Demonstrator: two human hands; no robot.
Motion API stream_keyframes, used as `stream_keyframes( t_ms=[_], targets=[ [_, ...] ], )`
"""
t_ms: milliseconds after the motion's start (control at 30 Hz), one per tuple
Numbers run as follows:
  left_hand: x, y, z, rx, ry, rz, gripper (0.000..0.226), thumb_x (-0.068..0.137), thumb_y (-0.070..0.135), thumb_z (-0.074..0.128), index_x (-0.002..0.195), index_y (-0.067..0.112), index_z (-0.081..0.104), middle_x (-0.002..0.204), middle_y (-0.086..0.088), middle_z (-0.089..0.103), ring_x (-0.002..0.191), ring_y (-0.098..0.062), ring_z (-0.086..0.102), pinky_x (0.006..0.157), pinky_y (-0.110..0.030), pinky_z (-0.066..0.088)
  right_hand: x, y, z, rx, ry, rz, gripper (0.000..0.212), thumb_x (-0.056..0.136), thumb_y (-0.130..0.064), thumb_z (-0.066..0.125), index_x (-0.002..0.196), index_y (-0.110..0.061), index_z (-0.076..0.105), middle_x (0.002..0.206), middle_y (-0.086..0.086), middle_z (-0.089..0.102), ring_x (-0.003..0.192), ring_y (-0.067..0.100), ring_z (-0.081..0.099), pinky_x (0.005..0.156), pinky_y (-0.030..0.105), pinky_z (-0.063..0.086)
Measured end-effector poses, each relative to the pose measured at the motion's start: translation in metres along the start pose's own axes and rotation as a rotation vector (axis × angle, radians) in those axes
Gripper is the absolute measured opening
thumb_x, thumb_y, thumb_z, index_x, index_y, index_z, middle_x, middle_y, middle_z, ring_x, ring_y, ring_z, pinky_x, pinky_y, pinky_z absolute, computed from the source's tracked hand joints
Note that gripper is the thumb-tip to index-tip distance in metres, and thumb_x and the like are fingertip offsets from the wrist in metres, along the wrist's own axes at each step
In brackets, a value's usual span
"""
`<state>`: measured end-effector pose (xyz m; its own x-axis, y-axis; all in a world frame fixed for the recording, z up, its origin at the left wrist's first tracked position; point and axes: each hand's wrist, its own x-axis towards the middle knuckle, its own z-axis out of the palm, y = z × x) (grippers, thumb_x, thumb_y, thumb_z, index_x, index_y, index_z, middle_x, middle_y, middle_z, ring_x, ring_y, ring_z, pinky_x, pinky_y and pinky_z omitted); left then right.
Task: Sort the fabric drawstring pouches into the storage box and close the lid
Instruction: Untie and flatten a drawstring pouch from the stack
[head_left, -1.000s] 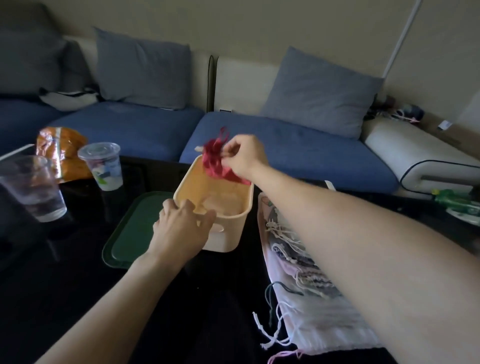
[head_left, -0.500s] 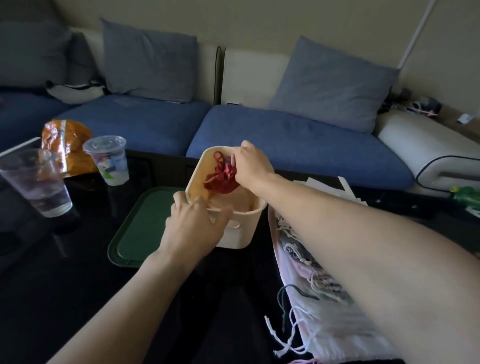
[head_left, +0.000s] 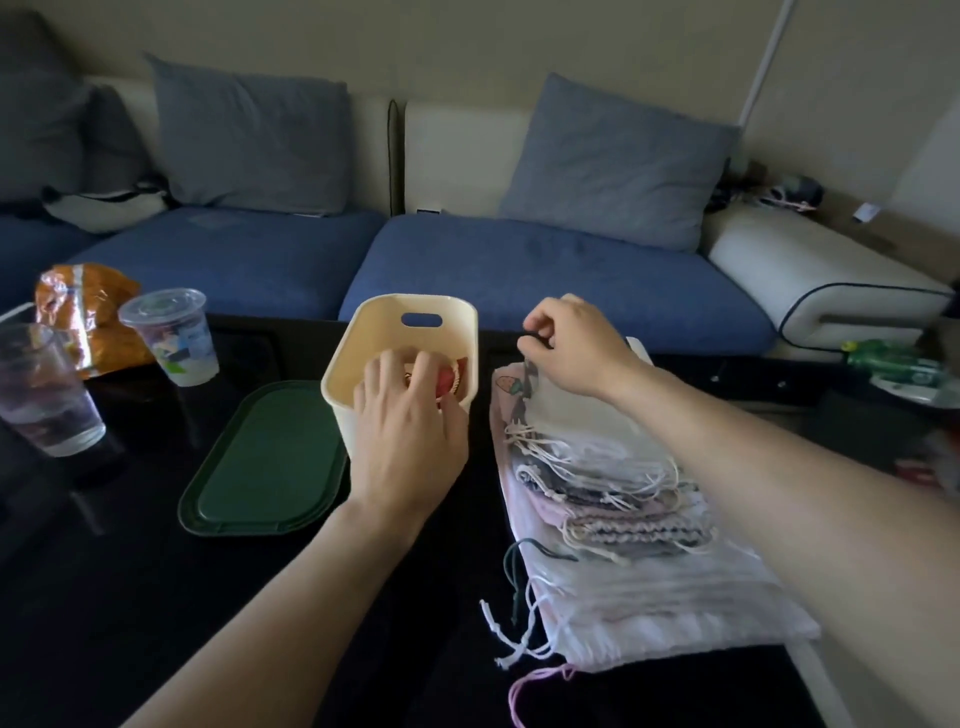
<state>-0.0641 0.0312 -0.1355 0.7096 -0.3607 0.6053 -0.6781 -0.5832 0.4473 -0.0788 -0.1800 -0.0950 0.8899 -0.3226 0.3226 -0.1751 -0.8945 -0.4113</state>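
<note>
Early days: one red pouch (head_left: 448, 383) lies in the box (head_left: 415, 332), pressed down by the left hand (head_left: 410, 431), fingers spread. The right hand (head_left: 571, 348) pinches a cord at the far end of the pile (head_left: 613, 514) (most pouches remain). The lid (head_left: 265, 462) waits left of the box.

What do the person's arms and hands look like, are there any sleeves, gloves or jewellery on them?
Both arms are bare from the bottom edge of the picture to the fingertips: no sleeves show. The left hand and the right hand wear no gloves, and no rings, watch or bracelets can be seen on the fingers or wrists. No markings show on either forearm.
</note>
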Motion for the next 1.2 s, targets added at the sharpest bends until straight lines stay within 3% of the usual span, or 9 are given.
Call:
stream_keyframes(
  t_ms=[100,200,333,433,500,700,967,1067,1200],
  targets=[
    [-0.008,0.029,0.018,-0.073,-0.003,0.221,0.026,0.082,0.013,0.044,0.099,0.007,0.063,0.101,-0.011,0.056,0.092,-0.028,0.049,0.080,-0.041,0.042,-0.036,0.038,-0.017,0.043,0.141,0.060,0.004,0.089,-0.021,0.066,0.087,-0.018,0.064,0.081,-0.009,0.055,0.081,0.016,0.057,0.086,0.036,0.049],
    [-0.015,0.047,0.039,-0.115,-0.103,0.303,0.034,0.079,0.013,0.038,0.102,0.006,0.063,0.108,-0.011,0.058,0.095,-0.031,0.054,0.083,-0.042,0.047,-0.069,0.073,-0.016,0.019,0.057,0.087,0.010,0.089,-0.019,0.065,0.082,-0.013,0.071,0.083,-0.003,0.065,0.082,0.020,0.061,0.087,0.032,0.046],
    [-0.022,0.051,0.070,-0.007,-0.325,0.216,0.046,0.087,0.010,0.042,0.132,0.016,0.051,0.135,-0.008,0.050,0.116,-0.032,0.050,0.093,-0.045,0.045,-0.107,0.099,-0.002,0.038,-0.167,0.142,0.038,0.090,-0.049,0.065,0.117,-0.023,0.069,0.124,-0.002,0.060,0.110,0.014,0.055,0.097,0.031,0.044],
    [-0.022,0.049,0.089,0.061,-0.415,0.142,0.056,0.097,0.017,0.040,0.151,0.027,0.028,0.154,-0.004,0.033,0.135,-0.029,0.036,0.104,-0.046,0.038,-0.116,0.100,0.005,0.063,-0.228,0.144,0.067,0.074,-0.076,0.058,0.120,-0.028,0.069,0.125,-0.003,0.062,0.117,0.017,0.057,0.101,0.038,0.048],
    [-0.021,0.049,0.095,0.118,-0.475,0.107,0.065,0.092,0.014,0.042,0.152,0.028,0.022,0.154,-0.003,0.031,0.138,-0.028,0.032,0.107,-0.045,0.035,-0.113,0.098,0.006,0.020,-0.231,0.129,0.057,0.080,-0.067,0.065,0.121,-0.027,0.069,0.121,0.000,0.064,0.112,0.020,0.059,0.097,0.039,0.049],
    [-0.032,0.050,0.101,0.154,-0.452,0.014,0.046,0.089,0.014,0.051,0.134,0.021,0.043,0.131,-0.003,0.048,0.121,-0.025,0.047,0.101,-0.039,0.038,-0.117,0.098,0.006,-0.049,-0.176,0.070,0.036,0.098,-0.046,0.058,0.119,-0.019,0.067,0.114,0.001,0.066,0.098,0.019,0.063,0.087,0.038,0.051],
    [-0.024,0.039,0.079,-0.168,-0.083,-0.085,0.009,0.096,0.019,0.057,0.101,0.013,0.063,0.095,-0.001,0.067,0.082,-0.025,0.063,0.077,-0.047,0.052,-0.118,0.083,-0.011,0.010,0.157,-0.099,0.042,0.094,-0.050,0.051,0.101,-0.019,0.077,0.088,-0.003,0.042,0.086,0.020,0.047,0.076,0.037,0.048],
    [-0.020,0.041,0.067,-0.266,-0.110,-0.077,0.010,0.097,0.018,0.058,0.095,0.013,0.067,0.085,0.003,0.069,0.078,-0.015,0.064,0.073,-0.043,0.054,-0.120,0.086,-0.023,-0.006,0.125,-0.084,0.048,0.091,-0.058,0.051,0.089,-0.017,0.076,0.077,-0.008,0.045,0.081,0.015,0.049,0.070,0.031,0.041],
    [-0.019,0.038,0.050,-0.271,-0.231,0.043,0.012,0.096,0.020,0.063,0.095,0.013,0.073,0.076,0.013,0.068,0.071,-0.007,0.065,0.069,-0.030,0.055,-0.133,0.099,-0.031,-0.110,0.032,-0.079,0.033,0.084,-0.052,0.070,0.083,-0.020,0.077,0.077,-0.011,0.053,0.086,0.013,0.050,0.072,0.027,0.033]
  ],
)
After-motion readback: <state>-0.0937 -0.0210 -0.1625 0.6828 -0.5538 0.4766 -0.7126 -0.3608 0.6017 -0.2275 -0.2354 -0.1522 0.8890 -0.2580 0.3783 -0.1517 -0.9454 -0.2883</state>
